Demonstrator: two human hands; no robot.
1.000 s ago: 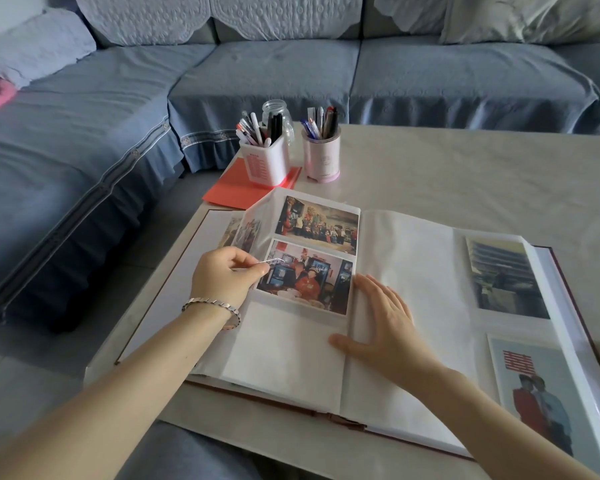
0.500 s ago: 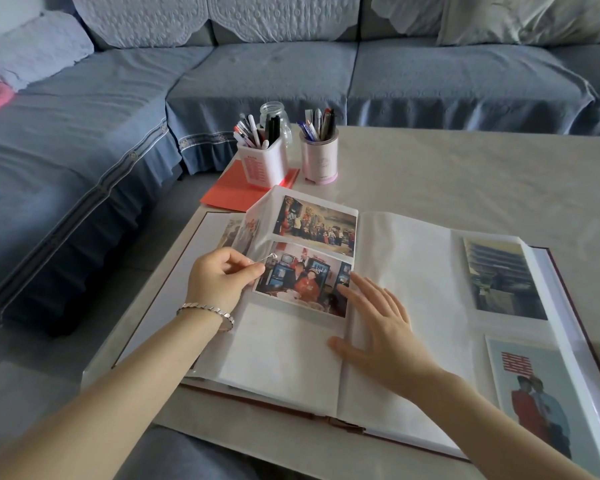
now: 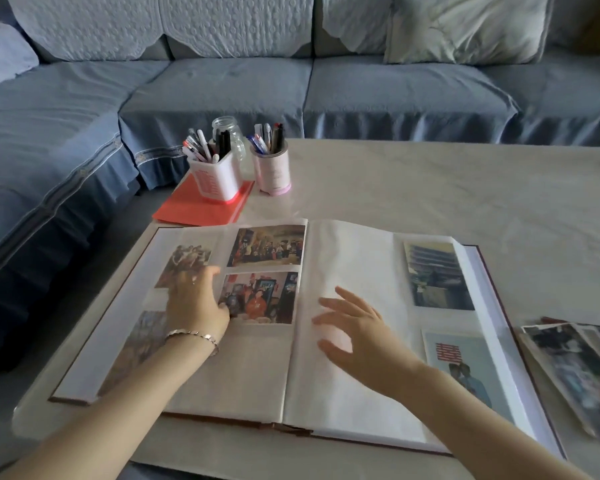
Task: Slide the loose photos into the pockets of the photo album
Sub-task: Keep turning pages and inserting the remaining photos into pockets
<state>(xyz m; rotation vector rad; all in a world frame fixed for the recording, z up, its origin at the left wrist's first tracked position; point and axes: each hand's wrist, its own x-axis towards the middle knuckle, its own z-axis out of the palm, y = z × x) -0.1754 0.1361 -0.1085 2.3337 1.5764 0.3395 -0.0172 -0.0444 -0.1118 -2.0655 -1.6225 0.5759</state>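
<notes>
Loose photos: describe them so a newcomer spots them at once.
Start at the open photo album on the pale table. Just past its right edge lies a fanned, overlapping pile, the loose photos. Unlike the album's prints, they sit bare on the tabletop.

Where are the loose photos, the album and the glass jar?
loose photos (image 3: 568,362), head view, top print of the pile
album (image 3: 354,265), head view, bare right-hand page
glass jar (image 3: 225,123), head view, its neck
</notes>
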